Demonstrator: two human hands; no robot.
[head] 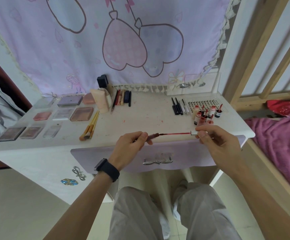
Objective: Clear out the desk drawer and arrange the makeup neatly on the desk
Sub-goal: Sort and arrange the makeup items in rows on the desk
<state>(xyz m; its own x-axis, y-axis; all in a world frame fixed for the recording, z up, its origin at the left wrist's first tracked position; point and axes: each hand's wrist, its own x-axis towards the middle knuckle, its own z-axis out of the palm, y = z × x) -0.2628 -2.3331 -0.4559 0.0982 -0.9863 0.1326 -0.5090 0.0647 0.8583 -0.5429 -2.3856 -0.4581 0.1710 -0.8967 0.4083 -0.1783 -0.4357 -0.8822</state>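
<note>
My left hand (132,144) grips a dark red lip gloss tube (153,135) over the desk's front edge. My right hand (215,141) pinches the silver cap of its applicator wand (175,134), which is drawn out of the tube and stained red. Below them the lilac desk drawer (123,156) with a bow handle is closed. On the white desk (140,118) lie several eyeshadow palettes (82,114) in rows at the left, makeup brushes (90,127), pencils (121,98) and a cluster of lip gloss bottles (204,115) at the right.
A foundation bottle and tube (102,99) stand at the back centre. Black mascara tubes (178,106) and a lash tray (201,103) lie back right. A pink curtain hangs behind. A wooden bed frame (261,66) with purple bedding borders the right side.
</note>
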